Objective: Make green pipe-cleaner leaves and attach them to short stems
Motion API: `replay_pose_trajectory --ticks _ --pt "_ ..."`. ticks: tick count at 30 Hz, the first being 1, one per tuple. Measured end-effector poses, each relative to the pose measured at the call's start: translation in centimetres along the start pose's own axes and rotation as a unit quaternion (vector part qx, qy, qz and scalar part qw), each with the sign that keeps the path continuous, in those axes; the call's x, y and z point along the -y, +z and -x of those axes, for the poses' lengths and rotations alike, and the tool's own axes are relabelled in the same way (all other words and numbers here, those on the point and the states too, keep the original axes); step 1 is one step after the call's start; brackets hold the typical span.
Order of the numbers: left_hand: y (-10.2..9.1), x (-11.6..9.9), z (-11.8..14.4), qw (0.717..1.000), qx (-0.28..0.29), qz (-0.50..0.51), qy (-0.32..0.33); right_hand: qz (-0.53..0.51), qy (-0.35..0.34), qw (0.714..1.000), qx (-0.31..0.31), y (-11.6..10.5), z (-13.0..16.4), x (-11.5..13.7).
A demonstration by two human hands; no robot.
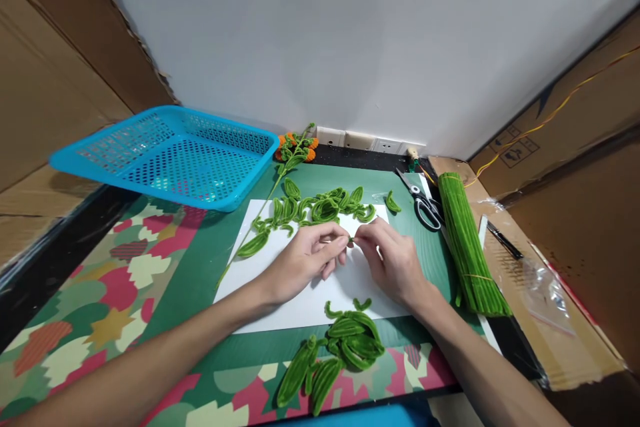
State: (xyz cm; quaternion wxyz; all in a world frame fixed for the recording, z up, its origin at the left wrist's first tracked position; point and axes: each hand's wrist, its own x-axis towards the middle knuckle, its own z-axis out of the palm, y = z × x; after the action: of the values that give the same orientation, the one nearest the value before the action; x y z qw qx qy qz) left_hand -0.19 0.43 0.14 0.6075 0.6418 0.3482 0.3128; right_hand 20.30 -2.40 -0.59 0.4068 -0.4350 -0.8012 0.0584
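My left hand (314,255) and my right hand (389,255) meet over the white sheet (300,310), fingertips nearly touching. Between them they pinch a small green piece of pipe cleaner (351,240), mostly hidden by the fingers. Just beyond my hands lies a row of bent green pipe cleaner pieces (326,209), some curled and some leaf-shaped. Nearer to me is a second pile of green pipe cleaner leaves (354,340), overlapping the sheet's front edge. To the left, a long green stem with orange flowers (280,173) lies slanted across the sheet's edge.
A blue perforated basket (210,197) stands at the back left. On the right are scissors (425,208), a tied bundle of green pipe cleaners (467,247), a black pen-like tool (504,240) and a clear plastic bag (545,293). Sockets (386,145) line the wall; cardboard flanks both sides.
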Motion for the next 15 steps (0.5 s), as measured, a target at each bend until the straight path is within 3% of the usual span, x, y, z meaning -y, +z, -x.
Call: replay_pose_trajectory --ticks 2,6,10,15 --pt "0.24 -0.09 -0.18 0.995 0.035 0.086 -0.043 0.054 -0.058 0.997 -0.011 -0.05 0.12 -0.25" --pt "0.22 -0.07 -0.27 0.987 0.038 0.145 -0.062 0.08 -0.114 0.99 -0.03 -0.15 0.14 -0.34" --pt "-0.06 -0.17 0.0 0.991 0.03 0.119 -0.044 0.08 -0.112 0.99 -0.031 0.03 0.17 -0.29" --pt "-0.38 -0.72 0.45 1.0 0.008 0.017 0.012 0.057 -0.096 0.994 -0.012 0.45 0.35 -0.06"
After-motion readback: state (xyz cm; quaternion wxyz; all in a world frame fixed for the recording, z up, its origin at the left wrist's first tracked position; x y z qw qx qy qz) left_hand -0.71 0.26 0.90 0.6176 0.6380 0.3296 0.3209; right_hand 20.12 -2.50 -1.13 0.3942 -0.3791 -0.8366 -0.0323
